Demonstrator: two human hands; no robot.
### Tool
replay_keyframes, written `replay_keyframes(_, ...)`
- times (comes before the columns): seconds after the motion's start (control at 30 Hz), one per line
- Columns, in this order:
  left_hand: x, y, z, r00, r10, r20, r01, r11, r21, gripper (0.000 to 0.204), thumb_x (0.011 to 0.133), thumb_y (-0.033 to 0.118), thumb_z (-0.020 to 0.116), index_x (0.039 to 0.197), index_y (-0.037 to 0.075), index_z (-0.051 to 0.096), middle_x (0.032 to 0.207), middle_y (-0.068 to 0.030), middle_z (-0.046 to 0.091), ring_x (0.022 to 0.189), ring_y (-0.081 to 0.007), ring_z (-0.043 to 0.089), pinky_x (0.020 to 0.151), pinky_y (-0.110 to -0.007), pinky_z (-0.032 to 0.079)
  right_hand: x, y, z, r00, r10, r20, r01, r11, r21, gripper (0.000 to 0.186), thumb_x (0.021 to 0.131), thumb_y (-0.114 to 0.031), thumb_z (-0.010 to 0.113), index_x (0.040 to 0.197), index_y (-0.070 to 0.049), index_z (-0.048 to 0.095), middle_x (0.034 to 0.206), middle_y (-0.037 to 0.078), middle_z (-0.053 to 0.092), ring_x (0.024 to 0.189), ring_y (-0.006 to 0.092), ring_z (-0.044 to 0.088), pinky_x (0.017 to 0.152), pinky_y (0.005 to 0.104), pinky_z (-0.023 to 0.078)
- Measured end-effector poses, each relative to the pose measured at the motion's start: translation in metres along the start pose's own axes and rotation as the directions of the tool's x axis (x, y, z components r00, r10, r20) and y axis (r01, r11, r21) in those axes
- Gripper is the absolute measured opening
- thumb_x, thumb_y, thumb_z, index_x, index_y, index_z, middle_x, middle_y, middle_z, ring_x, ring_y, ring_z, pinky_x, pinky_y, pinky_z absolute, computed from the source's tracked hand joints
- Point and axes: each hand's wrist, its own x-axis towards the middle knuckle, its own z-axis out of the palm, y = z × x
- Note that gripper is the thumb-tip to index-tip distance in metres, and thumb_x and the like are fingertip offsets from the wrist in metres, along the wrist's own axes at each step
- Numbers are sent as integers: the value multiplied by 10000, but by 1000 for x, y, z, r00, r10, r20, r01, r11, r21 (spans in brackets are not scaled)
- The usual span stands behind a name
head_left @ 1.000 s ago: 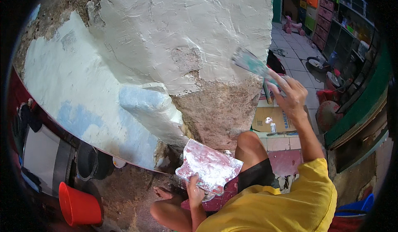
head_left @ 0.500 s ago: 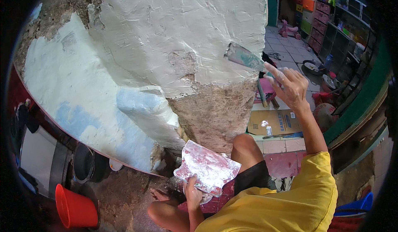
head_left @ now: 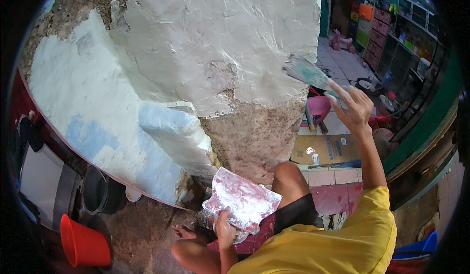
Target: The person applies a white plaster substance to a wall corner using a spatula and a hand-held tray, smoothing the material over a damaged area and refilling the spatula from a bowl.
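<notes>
My right hand (head_left: 356,108) is closed round the handle of a wide putty knife (head_left: 309,71), with its fingers pointing along the tool. The metal blade, smeared pale and greenish, lies over the right edge of the freshly coated wall (head_left: 220,34); whether it touches the plaster I cannot tell. Low in front of me, my left hand (head_left: 225,231) grips the lower edge of a reddish plate (head_left: 247,195) with a wavy side, tilted and smeared with white putty. Below the coated part, a band of bare brown wall (head_left: 249,137) shows, and a rough bare patch (head_left: 221,75) sits within the coating.
A pale blue-white stepped ledge (head_left: 107,112) runs along the left. On the floor there stand a red bucket (head_left: 85,242) and a black tub (head_left: 95,190). To the right lie a flattened cardboard box (head_left: 325,149) and a pink basin (head_left: 319,108); shelves (head_left: 411,39) stand farther back.
My right hand has moved to the right and slightly down with the putty knife, toward the wall's edge. The left hand and plate have barely shifted; the whole view has moved a little.
</notes>
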Motion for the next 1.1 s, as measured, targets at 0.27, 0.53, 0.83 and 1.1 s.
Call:
replay_keyframes(0.27, 6, -19, -36, 921, 347, 178, -389, 820, 420, 335, 742, 6, 555, 1070, 30, 493, 1017, -102, 500, 939, -204, 507, 798, -326, 428, -61, 26, -15, 998, 45, 42, -41, 995, -95, 461, 627, -82, 724, 1076, -143, 637, 691, 56, 554, 572, 194, 531, 535, 298, 447)
replay_keyframes(0.53, 2, -16, -26, 974, 187, 128, -214, 945, 246, 392, 755, 95, 570, 1119, 8, 455, 992, -87, 527, 916, -193, 514, 834, -324, 401, 31, -8, -9, 998, -62, -9, 61, 998, -24, 486, 630, -130, 724, 1100, -196, 624, 645, 10, 500, 534, 153, 481, 496, 272, 425)
replay_keyframes(0.83, 3, -27, -68, 864, 348, 363, -486, 391, 781, 358, 738, 28, 488, 1095, 16, 516, 1027, -197, 568, 967, -325, 533, 863, -417, 399, 52, 34, -39, 976, -144, 163, 176, 964, -201, 510, 610, -99, 724, 1099, -205, 626, 696, 31, 509, 605, 183, 499, 552, 307, 437)
replay_keyframes(1.1, 4, -19, -39, 900, 318, 298, -435, 641, 632, 284, 755, 24, 486, 1034, 12, 535, 933, -153, 571, 885, -281, 549, 792, -336, 424, 94, 24, -78, 962, -243, 122, 264, 942, -205, 459, 673, -85, 655, 1113, -203, 601, 801, 34, 556, 761, 199, 527, 848, 391, 387)
